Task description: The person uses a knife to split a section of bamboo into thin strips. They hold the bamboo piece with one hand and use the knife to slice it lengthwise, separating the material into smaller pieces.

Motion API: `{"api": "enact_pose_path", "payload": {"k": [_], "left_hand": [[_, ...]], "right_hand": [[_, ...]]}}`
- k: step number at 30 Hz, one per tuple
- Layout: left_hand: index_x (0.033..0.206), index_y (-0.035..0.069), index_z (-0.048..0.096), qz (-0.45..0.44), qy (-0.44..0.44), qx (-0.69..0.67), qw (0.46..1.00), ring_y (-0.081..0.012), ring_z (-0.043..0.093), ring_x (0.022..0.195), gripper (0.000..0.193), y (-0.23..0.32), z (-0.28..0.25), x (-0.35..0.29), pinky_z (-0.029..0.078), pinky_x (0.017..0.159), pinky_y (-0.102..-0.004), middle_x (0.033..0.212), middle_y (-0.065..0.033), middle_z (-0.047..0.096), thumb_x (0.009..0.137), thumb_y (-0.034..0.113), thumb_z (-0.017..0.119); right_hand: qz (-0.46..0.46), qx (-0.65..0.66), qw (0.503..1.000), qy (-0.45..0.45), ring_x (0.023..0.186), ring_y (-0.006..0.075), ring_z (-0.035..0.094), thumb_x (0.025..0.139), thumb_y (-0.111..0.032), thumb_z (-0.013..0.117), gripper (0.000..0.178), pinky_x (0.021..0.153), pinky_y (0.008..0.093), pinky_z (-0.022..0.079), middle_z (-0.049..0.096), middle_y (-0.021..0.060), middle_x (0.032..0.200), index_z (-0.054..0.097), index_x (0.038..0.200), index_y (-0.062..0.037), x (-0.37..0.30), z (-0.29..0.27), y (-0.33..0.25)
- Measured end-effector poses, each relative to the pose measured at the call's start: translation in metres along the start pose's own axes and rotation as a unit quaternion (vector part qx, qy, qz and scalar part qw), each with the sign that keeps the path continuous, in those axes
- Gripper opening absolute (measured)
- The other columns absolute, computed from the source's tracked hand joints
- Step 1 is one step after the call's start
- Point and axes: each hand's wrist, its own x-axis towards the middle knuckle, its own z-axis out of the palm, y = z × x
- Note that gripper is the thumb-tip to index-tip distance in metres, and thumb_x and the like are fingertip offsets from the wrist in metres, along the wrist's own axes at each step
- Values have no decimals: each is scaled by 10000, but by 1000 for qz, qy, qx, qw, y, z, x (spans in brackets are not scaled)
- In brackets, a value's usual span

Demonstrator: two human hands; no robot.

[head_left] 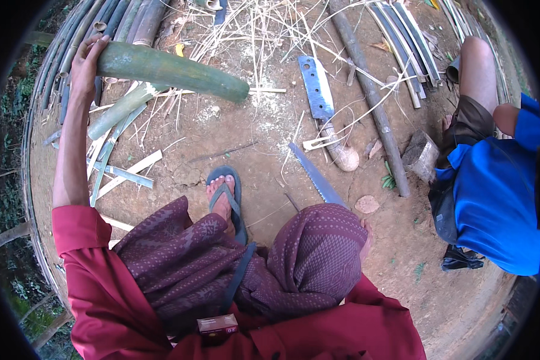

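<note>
My left hand [87, 55] grips one end of a thick green bamboo piece [174, 73], which slants across to the right above the ground. Below it lies a shorter green bamboo length [123, 111]. A broad-bladed knife [318, 90] with a wooden handle rests on the dirt right of the held bamboo. Nearer me is a hand saw; its toothed blade [315, 174] shows, while my raised knee hides the handle end. My right hand cannot be made out; its sleeve [366, 321] runs behind the knee. A sliver of skin beyond the knee could be hand or foot.
Bamboo poles [111, 24] are stacked far left, and thin strips [252, 36] are strewn at the back. A long dark pole [369, 96] lies right of the knife, near a wood block [420, 157]. Another person in a blue shirt [498, 198] sits at the right.
</note>
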Motion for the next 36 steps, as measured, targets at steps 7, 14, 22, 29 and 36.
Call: {"api": "enact_pose_path", "payload": {"k": [7, 14, 22, 29, 36], "left_hand": [[1276, 69, 523, 36, 47, -40, 997, -181, 572, 1036, 537, 7, -34, 1, 422, 901, -304, 1137, -112, 613, 824, 316, 676], [1288, 59, 512, 114, -23, 34, 993, -184, 541, 1103, 560, -4, -6, -6, 383, 971, -307, 1171, -105, 586, 853, 384, 651], [1307, -20, 448, 117, 124, -73, 983, -212, 570, 1053, 758, 8, 51, -6, 434, 950, -325, 1201, -190, 540, 746, 360, 789], [1257, -53, 470, 71, 147, -90, 982, -210, 572, 1071, 691, 10, 13, -7, 422, 954, -312, 1187, -159, 585, 760, 306, 789], [1376, 46, 353, 96, 3, -125, 988, -270, 444, 1256, 782, 82, -9, -24, 336, 1076, -450, 1339, -193, 468, 756, 279, 766]], "right_hand": [[27, 86, 995, -33, 1055, 322, 532, 772, -181, 680, 551, 928, 417, 411, 561, 169, 1128, 506, 1274, -35, -4, -19, 7], [1, 111, 993, 35, 930, 320, 589, 856, -107, 590, 225, 853, 390, 452, 615, 163, 965, 629, 1053, -6, 29, -33, 18], [-108, 61, 984, 127, 1042, 309, 531, 872, -312, 585, 376, 938, 423, 394, 576, 147, 1092, 600, 1161, -72, 189, 16, -56], [-166, -201, 964, -44, 1047, 297, 539, 729, -484, 690, 604, 890, 473, 376, 602, 127, 1060, 578, 1120, -37, 226, -8, -121], [-83, -34, 981, -170, 896, 256, 631, 740, -317, 669, 572, 772, 407, 462, 651, 166, 963, 510, 1198, -13, 204, -95, -173]]}}
